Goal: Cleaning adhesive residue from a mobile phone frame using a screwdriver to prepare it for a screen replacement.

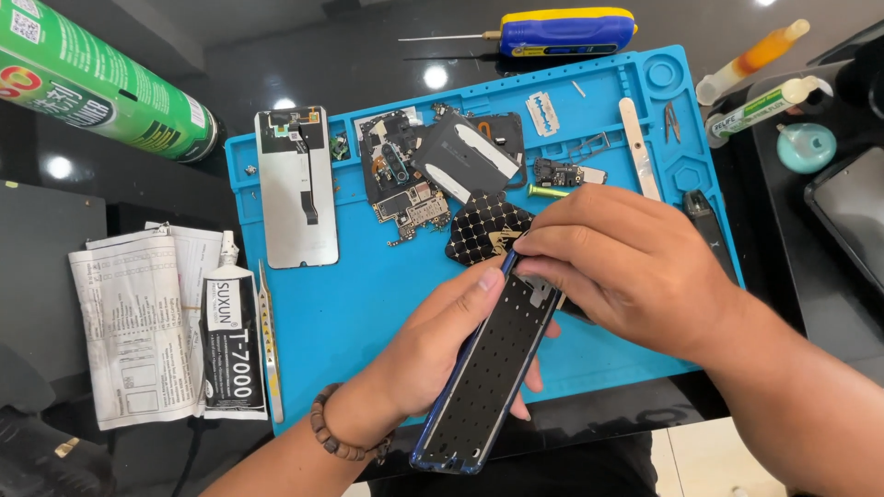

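Hands both on the blue-edged black perforated phone mid-frame (pixel 486 368), held tilted above the near edge of the blue silicone repair mat (pixel 368 304). Left hand (pixel 433 345) wraps it from beneath, thumb along the left rim. Right hand (pixel 626 267) is curled at the top end, fingertips pinched on something there; can't tell what. Looks like mid-disassembly, working the frame's top end. Next move wants a steady left grip and fine fingertip force. Bare grey display panel (pixel 296 189) and loose circuit boards (pixel 410 189) lie well apart on the mat.
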